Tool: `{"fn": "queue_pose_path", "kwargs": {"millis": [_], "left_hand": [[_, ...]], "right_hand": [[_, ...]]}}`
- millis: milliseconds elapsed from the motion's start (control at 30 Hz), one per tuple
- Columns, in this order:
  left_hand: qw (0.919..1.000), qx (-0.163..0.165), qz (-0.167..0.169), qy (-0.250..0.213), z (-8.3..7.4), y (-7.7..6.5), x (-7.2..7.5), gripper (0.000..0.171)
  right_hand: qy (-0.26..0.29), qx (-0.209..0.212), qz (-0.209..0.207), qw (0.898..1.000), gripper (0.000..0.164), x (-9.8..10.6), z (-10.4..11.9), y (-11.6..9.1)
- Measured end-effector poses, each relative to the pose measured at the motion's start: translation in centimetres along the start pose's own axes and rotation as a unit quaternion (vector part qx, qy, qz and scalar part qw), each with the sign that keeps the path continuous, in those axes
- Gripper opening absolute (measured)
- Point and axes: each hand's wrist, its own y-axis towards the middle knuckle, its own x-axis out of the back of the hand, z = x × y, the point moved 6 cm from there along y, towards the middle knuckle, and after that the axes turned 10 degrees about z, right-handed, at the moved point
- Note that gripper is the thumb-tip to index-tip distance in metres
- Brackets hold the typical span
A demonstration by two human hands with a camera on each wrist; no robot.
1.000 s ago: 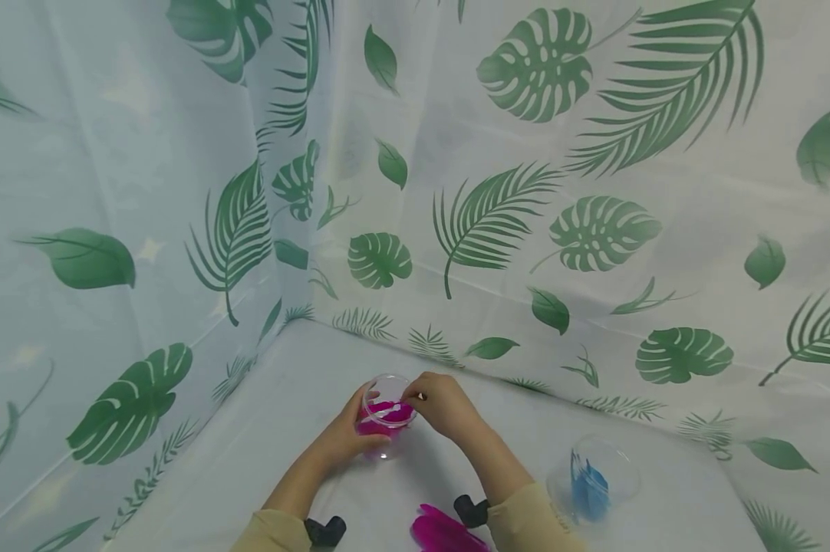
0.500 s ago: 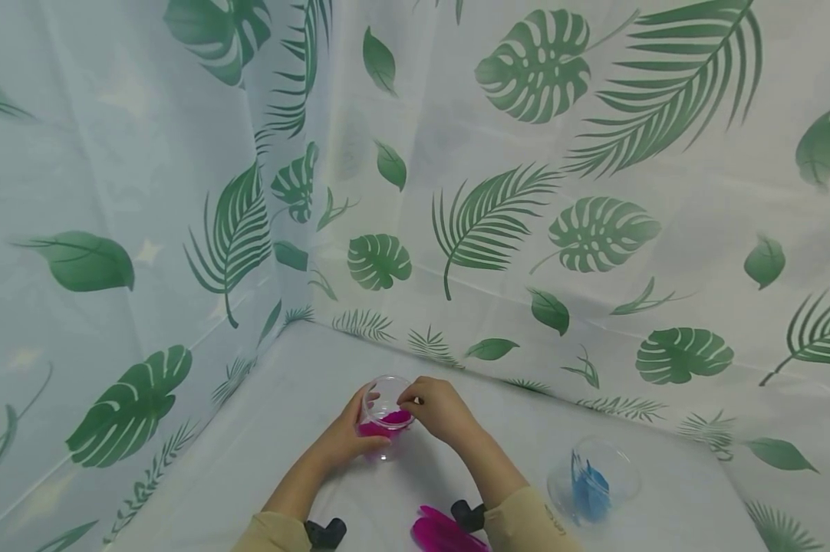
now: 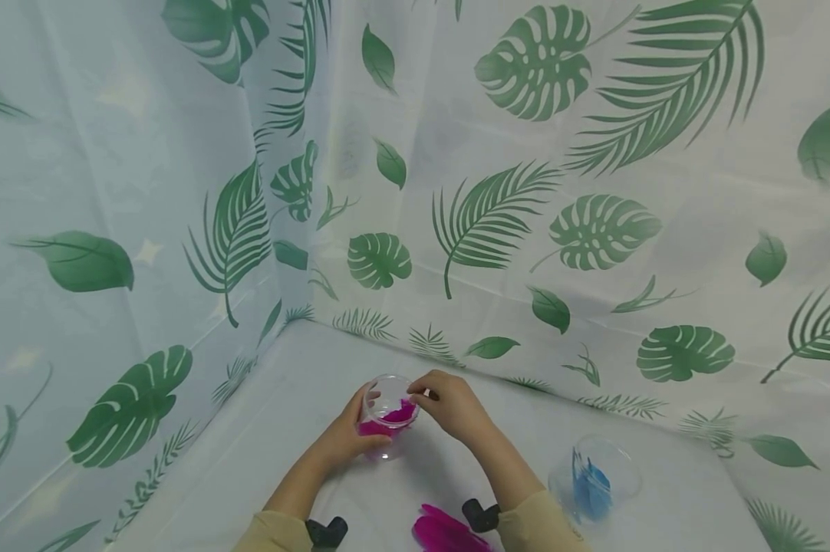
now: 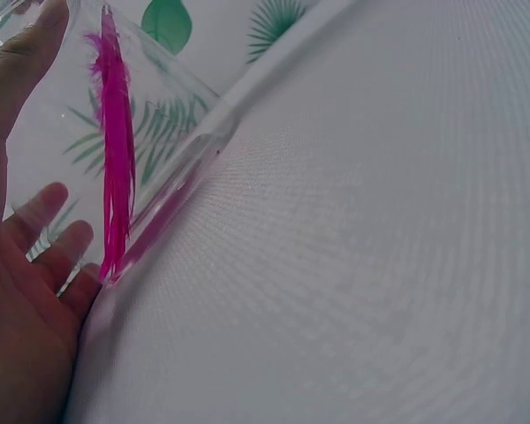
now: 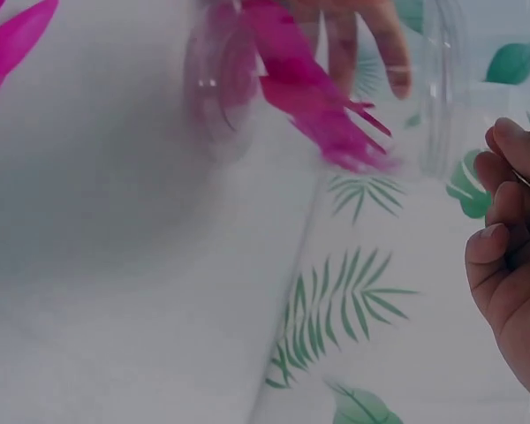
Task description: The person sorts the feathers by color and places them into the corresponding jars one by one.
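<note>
My left hand (image 3: 342, 438) grips a clear plastic cup (image 3: 385, 454), its thumb on the near side and other fingers around the far side. Magenta feathers (image 3: 401, 414) lie inside the cup; one feather (image 4: 117, 150) stands against the wall in the left wrist view. Beside the cup's right rim is my right hand (image 3: 449, 402), fingers curled and thumb against the forefinger. In the right wrist view the right hand (image 5: 517, 238) shows nothing clearly held, and a gap separates it from the cup, which looks blurred there.
More magenta feathers (image 3: 446, 530) lie on the white table (image 3: 318, 360) near the front. Another clear container (image 3: 625, 469) with blue feathers (image 3: 590, 491) stands at the right. Leaf-printed sheets (image 3: 422, 222) rise along the back and left.
My right hand dipped a little to the left over the rim, then drew back to the right. The magenta feathers sit differently in the cup. My left hand stays in place.
</note>
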Motion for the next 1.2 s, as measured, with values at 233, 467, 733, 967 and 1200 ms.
{"fn": "queue_pose_path", "kwargs": {"millis": [233, 467, 733, 967, 1200], "left_hand": [[1.0000, -0.005, -0.004, -0.005, 0.1, 0.1, -0.1, 0.107], [0.9999, -0.011, -0.006, -0.002, -0.1, 0.3, -0.1, 0.107], [0.9999, -0.015, -0.005, -0.002, -0.4, 0.4, -0.1, 0.107], [0.9997, -0.023, -0.006, -0.005, -0.3, 0.4, -0.1, 0.107], [0.9995, -0.031, -0.008, 0.003, -0.4, 0.3, 0.0, 0.107]], "right_hand": [[0.010, -0.028, -0.028, 0.999, 0.011, 2.1, -1.9, -2.8], [0.026, -0.031, -0.066, 0.997, 0.015, 4.1, -4.5, -6.8], [0.035, -0.051, -0.092, 0.994, 0.017, 5.0, -6.8, -11.2], [0.098, -0.131, 0.003, 0.986, 0.019, 1.8, -8.8, -14.8], [0.143, -0.140, 0.137, 0.970, 0.033, -3.6, -11.0, -17.5]]}}
